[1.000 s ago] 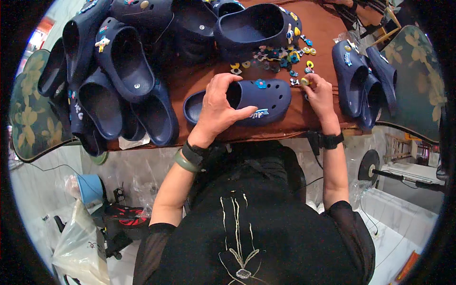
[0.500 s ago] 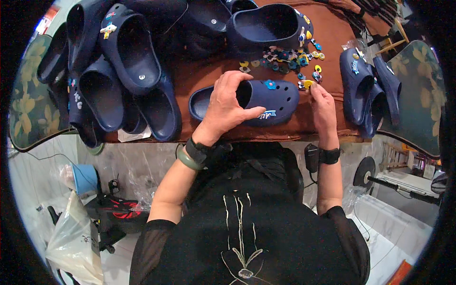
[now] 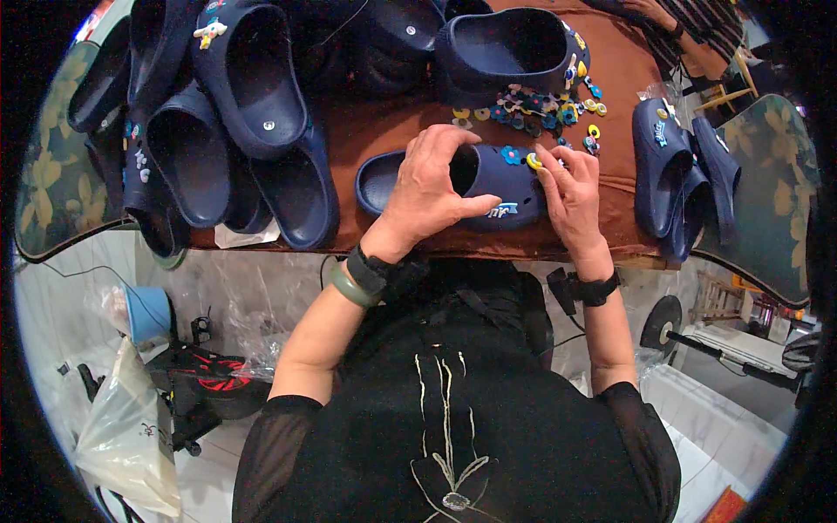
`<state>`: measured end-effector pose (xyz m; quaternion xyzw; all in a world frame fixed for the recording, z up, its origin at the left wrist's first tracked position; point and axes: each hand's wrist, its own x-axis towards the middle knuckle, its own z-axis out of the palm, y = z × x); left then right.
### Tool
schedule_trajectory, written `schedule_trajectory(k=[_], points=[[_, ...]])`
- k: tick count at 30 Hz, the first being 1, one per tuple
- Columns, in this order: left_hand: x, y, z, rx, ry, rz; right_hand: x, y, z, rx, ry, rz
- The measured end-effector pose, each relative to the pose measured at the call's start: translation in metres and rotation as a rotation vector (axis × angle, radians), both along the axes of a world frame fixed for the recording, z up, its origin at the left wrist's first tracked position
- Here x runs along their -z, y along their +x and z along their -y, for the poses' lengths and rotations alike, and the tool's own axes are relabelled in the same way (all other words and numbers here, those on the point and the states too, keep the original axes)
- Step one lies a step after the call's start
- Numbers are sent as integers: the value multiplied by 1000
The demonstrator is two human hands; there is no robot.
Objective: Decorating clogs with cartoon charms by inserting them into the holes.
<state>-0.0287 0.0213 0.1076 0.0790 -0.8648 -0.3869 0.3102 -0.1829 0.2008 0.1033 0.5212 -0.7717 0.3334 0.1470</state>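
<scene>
Both hands work one navy foam clog (image 3: 488,187): left hand (image 3: 432,187) clamped over its opening, right hand (image 3: 571,196) pinching a round yellow charm (image 3: 534,161) at its 1 o'clock — press squarely into the hole.

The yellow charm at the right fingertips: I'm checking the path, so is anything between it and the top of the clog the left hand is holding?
Nothing visible. The right hand has the yellow charm right at the clog top, beside a blue charm. The left hand grips the clog at its opening, clear of that spot.
</scene>
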Motion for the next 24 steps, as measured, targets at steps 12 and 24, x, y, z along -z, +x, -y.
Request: schedule_trajectory(k=[12, 24], points=[[-1, 1, 0, 1, -5, -1, -45, -30, 8, -274, 365, 126], [1, 1, 1, 14, 6, -13, -30, -23, -5, 19, 120, 1211]])
